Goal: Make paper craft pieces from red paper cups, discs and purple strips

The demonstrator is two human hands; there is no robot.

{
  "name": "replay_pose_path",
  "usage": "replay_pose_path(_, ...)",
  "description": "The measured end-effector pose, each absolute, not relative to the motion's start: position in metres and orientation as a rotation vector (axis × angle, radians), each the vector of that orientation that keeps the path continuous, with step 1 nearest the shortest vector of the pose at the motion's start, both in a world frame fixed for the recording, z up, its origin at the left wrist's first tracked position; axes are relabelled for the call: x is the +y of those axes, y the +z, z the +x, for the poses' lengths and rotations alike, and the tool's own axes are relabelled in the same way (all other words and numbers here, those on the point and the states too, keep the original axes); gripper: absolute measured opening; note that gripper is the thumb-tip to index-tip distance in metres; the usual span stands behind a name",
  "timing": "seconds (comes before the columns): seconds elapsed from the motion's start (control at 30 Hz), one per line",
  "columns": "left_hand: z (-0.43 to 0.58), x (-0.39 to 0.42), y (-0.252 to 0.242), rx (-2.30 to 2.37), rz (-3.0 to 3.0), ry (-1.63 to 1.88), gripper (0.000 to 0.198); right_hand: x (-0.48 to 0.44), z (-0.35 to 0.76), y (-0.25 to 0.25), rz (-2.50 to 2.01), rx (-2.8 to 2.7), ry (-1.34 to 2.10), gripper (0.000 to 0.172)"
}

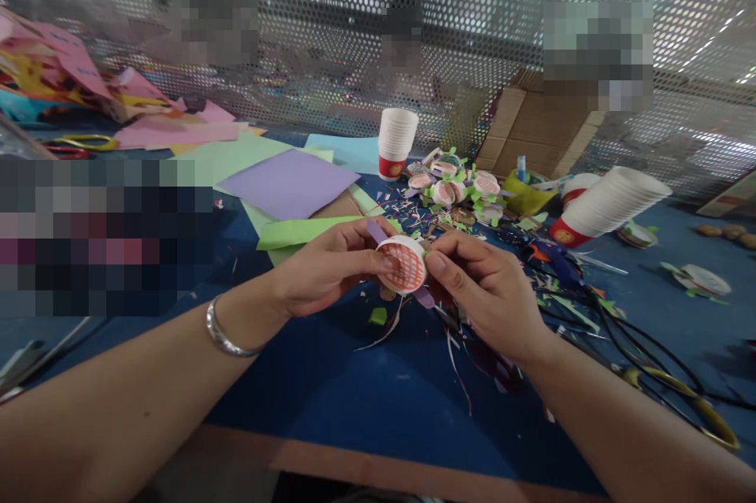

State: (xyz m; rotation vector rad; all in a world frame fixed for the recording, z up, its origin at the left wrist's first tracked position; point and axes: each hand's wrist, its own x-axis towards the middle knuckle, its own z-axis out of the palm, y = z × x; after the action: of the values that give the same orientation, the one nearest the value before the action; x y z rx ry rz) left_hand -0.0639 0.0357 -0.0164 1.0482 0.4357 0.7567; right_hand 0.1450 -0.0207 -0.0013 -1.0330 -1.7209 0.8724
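Observation:
Between my hands is a small paper-cup-bottom craft [402, 265], a white round rim with a red-orange crosshatch drawn on its face and purple paper tabs sticking out. My left hand [339, 263] grips its left side, thumb pressed onto the patterned face. At its right edge the thumb and fingertips of my right hand [484, 286] are pinched together on a small greenish paper piece, mostly hidden by the fingers. Behind them lies a pile of similar round crafts [454, 184] with green tabs. Paper scraps [378, 316] and thin strips are scattered below and around my hands.
A stack of white paper cups [397, 141] stands upright; another cup stack [611, 208] leans at right. Purple paper [289, 183] and green sheets lie at left. Black cables [626, 334] and yellow-handled scissors [709, 416] lie at right. A cardboard box [531, 125] rests against the perforated metal screen.

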Motion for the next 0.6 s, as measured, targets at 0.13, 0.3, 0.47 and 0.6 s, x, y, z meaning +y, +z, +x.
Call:
replay_pose_path(0.13,-0.0633,0.0346,-0.0148,0.446,1.048,0.761,0.011,-0.0205,0.1443,-0.0017,-1.029,-1.714,0.890,0.026)
replay_pose_path(0.3,-0.0624,0.0340,-0.0131,0.432,1.042,0.766,0.012,-0.0209,0.1420,-0.0008,-1.003,-1.673,0.961,0.029)
replay_pose_path(0.47,-0.0635,0.0349,-0.0108,0.459,1.057,0.766,0.015,-0.0216,0.1422,-0.0037,-1.025,-1.665,0.910,0.031)
replay_pose_path(0.6,-0.0653,0.0388,-0.0082,0.498,0.995,0.916,0.014,-0.0198,0.1430,-0.0107,-1.105,-1.611,0.909,0.038)
